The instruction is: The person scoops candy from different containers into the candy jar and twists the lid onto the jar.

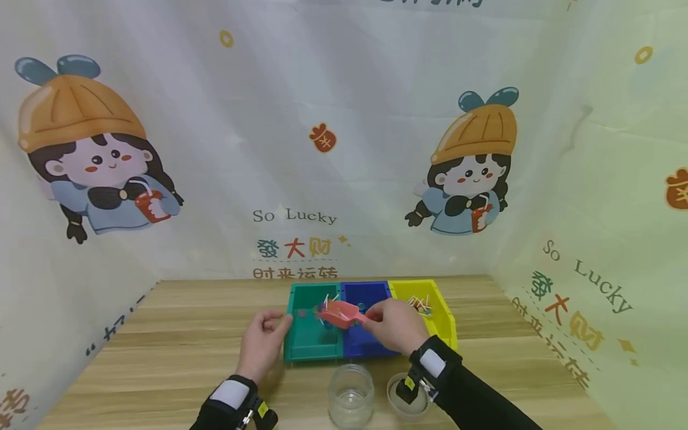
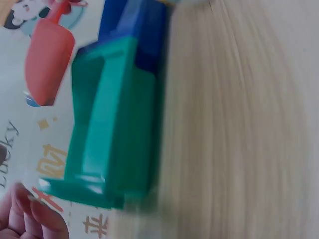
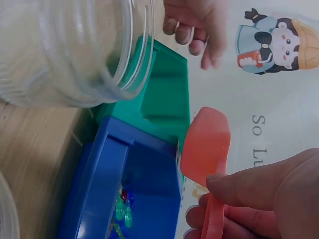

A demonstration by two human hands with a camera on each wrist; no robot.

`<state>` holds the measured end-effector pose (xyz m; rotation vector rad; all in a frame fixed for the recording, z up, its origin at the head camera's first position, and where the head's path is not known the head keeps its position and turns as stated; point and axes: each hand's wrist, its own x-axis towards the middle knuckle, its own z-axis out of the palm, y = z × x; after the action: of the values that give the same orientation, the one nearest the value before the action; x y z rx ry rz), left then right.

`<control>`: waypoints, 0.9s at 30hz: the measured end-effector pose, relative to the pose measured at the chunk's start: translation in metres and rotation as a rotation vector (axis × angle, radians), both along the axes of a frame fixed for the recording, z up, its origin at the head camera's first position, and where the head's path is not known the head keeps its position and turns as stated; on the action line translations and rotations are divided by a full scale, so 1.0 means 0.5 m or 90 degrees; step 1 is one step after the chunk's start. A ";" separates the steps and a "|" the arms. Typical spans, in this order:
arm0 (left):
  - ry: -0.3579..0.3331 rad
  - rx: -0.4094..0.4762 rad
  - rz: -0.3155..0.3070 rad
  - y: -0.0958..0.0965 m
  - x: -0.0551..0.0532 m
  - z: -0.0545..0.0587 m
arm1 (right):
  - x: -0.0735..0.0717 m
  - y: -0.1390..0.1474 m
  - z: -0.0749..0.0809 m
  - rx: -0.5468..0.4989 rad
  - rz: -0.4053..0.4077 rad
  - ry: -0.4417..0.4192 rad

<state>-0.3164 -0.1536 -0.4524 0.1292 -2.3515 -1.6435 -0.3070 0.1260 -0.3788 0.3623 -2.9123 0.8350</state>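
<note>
My right hand (image 1: 400, 325) grips a pink scoop (image 1: 341, 314) by its handle, thumb laid along it. The scoop's blade is over the green bin (image 1: 314, 351), near the border with the blue bin (image 1: 371, 349). Small coloured bits and thin white sticks show around the blade's tip in the head view. My left hand (image 1: 263, 343) is beside the green bin's left edge, fingers loosely bent with nothing between them. Shiny green, blue and red pieces (image 3: 122, 206) lie in the blue bin. White sticks with coloured bits (image 1: 420, 304) lie in the yellow bin (image 1: 445, 319).
A clear glass jar (image 1: 351, 397) stands open on the wooden table (image 1: 177, 358), in front of the bins. Right of it lies a round clear lid or dish (image 1: 408, 397), partly covered by the right wrist's camera. A printed cloth (image 1: 376, 179) hangs behind the table.
</note>
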 end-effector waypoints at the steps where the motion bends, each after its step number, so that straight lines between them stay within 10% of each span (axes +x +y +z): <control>1: 0.006 0.003 -0.003 0.003 0.004 0.004 | 0.003 0.005 0.000 -0.003 0.002 0.003; 10: -0.012 0.045 -0.125 0.036 0.050 0.024 | 0.037 0.051 0.005 -0.038 0.008 0.026; 27: -0.053 0.030 -0.360 0.071 0.131 -0.011 | 0.082 0.127 0.004 -0.030 -0.040 0.013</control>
<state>-0.2508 -0.1182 -0.4578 -0.5157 -2.5647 -1.9593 -0.2658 0.1895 -0.3769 0.2717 -2.8635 0.8847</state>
